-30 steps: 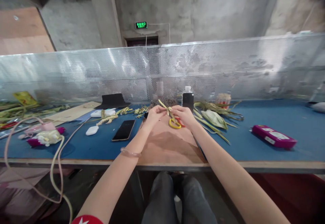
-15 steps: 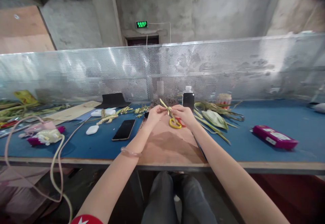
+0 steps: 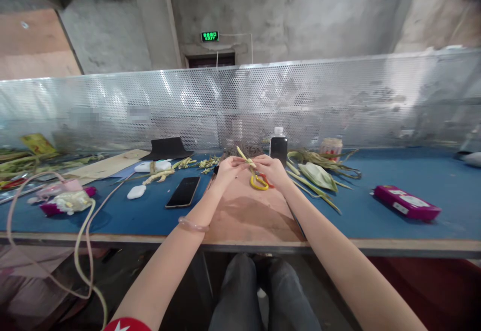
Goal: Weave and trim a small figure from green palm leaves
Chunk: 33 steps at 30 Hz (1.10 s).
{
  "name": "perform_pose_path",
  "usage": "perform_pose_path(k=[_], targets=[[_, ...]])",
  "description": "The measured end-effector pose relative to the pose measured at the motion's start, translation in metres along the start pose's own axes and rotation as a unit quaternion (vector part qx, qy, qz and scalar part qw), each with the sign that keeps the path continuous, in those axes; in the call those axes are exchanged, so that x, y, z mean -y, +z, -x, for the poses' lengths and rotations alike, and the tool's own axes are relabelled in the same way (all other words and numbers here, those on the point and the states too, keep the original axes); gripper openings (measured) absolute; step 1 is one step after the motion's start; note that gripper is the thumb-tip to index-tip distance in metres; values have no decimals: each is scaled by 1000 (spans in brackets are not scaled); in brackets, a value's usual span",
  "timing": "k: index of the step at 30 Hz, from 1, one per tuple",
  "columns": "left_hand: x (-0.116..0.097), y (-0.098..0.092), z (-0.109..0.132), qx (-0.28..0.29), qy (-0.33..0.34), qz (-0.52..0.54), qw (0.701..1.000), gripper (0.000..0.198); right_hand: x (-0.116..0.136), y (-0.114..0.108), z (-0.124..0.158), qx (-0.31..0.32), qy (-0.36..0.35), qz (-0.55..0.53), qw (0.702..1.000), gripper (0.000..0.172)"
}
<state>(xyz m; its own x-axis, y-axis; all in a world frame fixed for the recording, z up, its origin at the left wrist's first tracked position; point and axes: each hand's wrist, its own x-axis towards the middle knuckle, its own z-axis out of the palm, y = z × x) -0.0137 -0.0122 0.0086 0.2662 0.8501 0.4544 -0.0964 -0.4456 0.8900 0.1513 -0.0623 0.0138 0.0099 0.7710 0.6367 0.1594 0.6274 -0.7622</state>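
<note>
Above a brown board (image 3: 251, 216), my left hand (image 3: 227, 170) and my right hand (image 3: 273, 170) meet fingertip to fingertip. Both pinch a thin, pale yellow-green plant strip (image 3: 241, 153), which looks knotted or folded between the fingers. One end of it sticks up to the upper left. Directly below, scissors (image 3: 258, 183) with yellow and red handles lie on the board; my right hand partly covers them. To the right of that hand lie pale green husk-like leaves (image 3: 319, 177) and long stalks. My fingers hide much of the strip.
A dark-labelled bottle (image 3: 278, 145) and a jar (image 3: 331, 146) stand at the back. Left lie a phone (image 3: 183, 192), a white case (image 3: 136, 192), plant pieces (image 3: 160, 176) and a looping cable (image 3: 77, 241). A magenta packet (image 3: 406, 203) lies right. Perforated metal (image 3: 323, 100) borders the table.
My fingers have shifted slightly around the strip, and its raised end has moved a little. The arms and the things on the table stay in place.
</note>
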Motion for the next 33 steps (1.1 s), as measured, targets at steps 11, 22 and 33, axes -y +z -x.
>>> perform_pose_path(k=[11, 22, 33], targets=[[-3, 4, 4, 0, -33, 50, 998, 40, -2, 2, -1, 2, -36, 83, 996, 18], [-5, 10, 5, -18, -32, 95, 995, 32, -11, 10, -2, -8, -116, 137, 984, 22], [-13, 13, 8, 0, -46, 207, 977, 22, -5, 14, 2, -29, -128, 158, 979, 27]])
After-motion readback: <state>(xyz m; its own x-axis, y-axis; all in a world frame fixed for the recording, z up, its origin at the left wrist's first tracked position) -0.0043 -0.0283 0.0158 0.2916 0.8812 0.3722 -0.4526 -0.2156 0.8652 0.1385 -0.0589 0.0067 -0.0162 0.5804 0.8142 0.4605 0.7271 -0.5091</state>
